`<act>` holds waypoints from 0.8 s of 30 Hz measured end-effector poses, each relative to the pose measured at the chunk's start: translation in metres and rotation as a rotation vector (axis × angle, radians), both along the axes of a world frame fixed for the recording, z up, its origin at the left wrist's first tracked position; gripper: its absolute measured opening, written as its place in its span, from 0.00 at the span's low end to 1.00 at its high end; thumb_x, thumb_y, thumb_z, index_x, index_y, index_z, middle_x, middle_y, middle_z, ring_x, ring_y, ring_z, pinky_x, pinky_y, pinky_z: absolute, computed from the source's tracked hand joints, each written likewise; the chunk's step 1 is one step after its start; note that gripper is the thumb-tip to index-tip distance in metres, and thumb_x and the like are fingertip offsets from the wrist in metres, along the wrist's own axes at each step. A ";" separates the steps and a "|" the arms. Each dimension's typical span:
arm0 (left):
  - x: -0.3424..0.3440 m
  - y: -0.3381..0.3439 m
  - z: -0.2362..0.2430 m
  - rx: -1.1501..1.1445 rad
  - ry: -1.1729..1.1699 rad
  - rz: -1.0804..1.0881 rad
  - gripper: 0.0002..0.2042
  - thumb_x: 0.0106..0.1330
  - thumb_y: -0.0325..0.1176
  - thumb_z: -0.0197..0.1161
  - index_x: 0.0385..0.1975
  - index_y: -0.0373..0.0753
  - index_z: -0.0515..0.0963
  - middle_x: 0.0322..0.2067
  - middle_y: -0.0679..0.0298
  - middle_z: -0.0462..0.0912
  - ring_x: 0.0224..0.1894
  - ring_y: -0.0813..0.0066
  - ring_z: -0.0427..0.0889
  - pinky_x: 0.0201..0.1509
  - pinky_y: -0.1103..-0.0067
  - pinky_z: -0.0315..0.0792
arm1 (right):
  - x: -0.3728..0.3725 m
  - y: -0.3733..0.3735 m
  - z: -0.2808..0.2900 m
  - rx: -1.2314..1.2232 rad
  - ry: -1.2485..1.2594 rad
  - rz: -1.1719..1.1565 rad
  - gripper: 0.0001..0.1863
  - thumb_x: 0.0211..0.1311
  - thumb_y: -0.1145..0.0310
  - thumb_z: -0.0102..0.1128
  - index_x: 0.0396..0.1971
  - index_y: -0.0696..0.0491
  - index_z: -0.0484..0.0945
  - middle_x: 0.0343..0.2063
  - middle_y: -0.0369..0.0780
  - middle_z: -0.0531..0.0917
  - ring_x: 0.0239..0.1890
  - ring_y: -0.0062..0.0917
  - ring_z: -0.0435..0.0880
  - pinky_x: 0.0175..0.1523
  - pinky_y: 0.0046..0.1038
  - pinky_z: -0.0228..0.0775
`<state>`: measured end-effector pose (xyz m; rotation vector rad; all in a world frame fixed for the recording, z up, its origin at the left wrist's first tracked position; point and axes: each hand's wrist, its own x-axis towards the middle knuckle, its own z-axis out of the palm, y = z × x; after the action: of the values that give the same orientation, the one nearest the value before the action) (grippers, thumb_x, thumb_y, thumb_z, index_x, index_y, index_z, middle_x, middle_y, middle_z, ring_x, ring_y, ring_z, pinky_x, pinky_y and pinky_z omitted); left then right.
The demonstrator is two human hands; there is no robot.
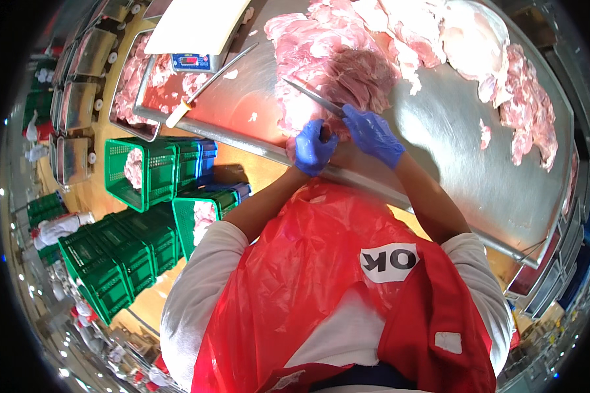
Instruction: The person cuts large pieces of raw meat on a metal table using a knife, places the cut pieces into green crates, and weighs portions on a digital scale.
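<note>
Head view, left hand near edge, open tabletop

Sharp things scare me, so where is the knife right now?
In the head view's upper middle, the knife is in the right hand, pointing left over the pink meat, near the left hand.

On your left: green crates, blue crates just beside them, yellowish floor showing between. Far left, a row of wheeled bins. Person in white past the crates, small and blurry. Top left you've got a white board, a blue scale by its near edge, red display lit, plus a white-handled steel rod lying slantwise beside the scale. Far right, grey bins, too warped to count.
</note>
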<state>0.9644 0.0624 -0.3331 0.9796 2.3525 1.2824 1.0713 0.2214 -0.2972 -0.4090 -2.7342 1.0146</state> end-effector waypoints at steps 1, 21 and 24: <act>0.001 0.001 -0.004 0.086 0.081 -0.004 0.08 0.57 0.32 0.66 0.32 0.36 0.78 0.20 0.57 0.79 0.20 0.68 0.80 0.27 0.71 0.74 | -0.004 -0.001 0.000 0.051 -0.090 0.023 0.17 0.71 0.63 0.48 0.52 0.58 0.72 0.32 0.55 0.82 0.36 0.53 0.82 0.38 0.47 0.73; 0.014 -0.046 -0.005 0.177 0.099 -0.085 0.09 0.51 0.27 0.70 0.31 0.36 0.79 0.24 0.58 0.73 0.29 0.60 0.77 0.33 0.68 0.70 | 0.021 -0.020 -0.002 0.031 -0.188 0.063 0.11 0.71 0.65 0.44 0.43 0.57 0.67 0.31 0.56 0.80 0.38 0.54 0.80 0.39 0.51 0.70; 0.016 -0.048 -0.005 0.222 0.157 -0.070 0.09 0.52 0.27 0.68 0.33 0.37 0.78 0.25 0.57 0.74 0.28 0.59 0.77 0.33 0.67 0.71 | 0.007 -0.026 -0.007 0.018 -0.309 0.093 0.15 0.73 0.60 0.41 0.44 0.57 0.69 0.35 0.57 0.80 0.40 0.54 0.80 0.43 0.51 0.69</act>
<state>0.9808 0.0147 -0.3383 1.2605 2.3002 1.5141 1.0782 0.1953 -0.3042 -0.4752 -3.0596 1.0238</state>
